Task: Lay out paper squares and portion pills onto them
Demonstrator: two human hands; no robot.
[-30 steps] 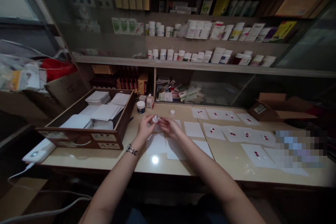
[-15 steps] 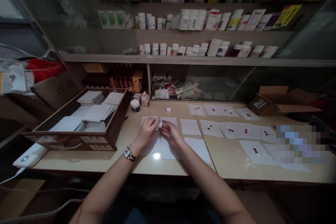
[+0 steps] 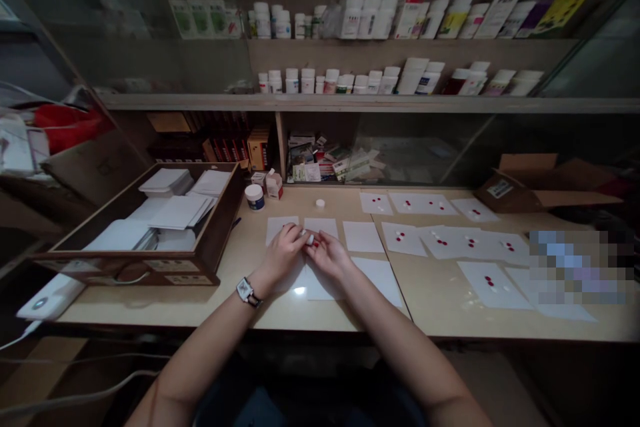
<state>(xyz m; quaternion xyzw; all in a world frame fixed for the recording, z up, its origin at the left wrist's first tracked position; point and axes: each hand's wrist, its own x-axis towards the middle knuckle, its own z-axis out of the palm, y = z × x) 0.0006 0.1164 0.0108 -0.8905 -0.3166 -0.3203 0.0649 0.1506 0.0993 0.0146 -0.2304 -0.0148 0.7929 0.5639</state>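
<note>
My left hand (image 3: 286,251) is wrapped round a small white bottle (image 3: 309,238), its mouth tipped toward my right hand (image 3: 327,255). The right palm is turned up, fingers slightly curled, with something red, seemingly pills, on it. Both hands are over white paper squares (image 3: 363,237) on the table. Behind them lies a white cap (image 3: 320,203). To the right, more papers (image 3: 404,239) carry red and white pills.
An open drawer (image 3: 210,263) of paper stacks sits at the left. Near it stand a white-and-blue jar (image 3: 255,197) and a small box (image 3: 274,184). An open carton (image 3: 505,192) is at the back right. Bottle shelves (image 3: 320,103) rise behind.
The bottle has tipped over my right hand, whose palm has turned further up and now shows red on it. The camera view has shifted slightly.
</note>
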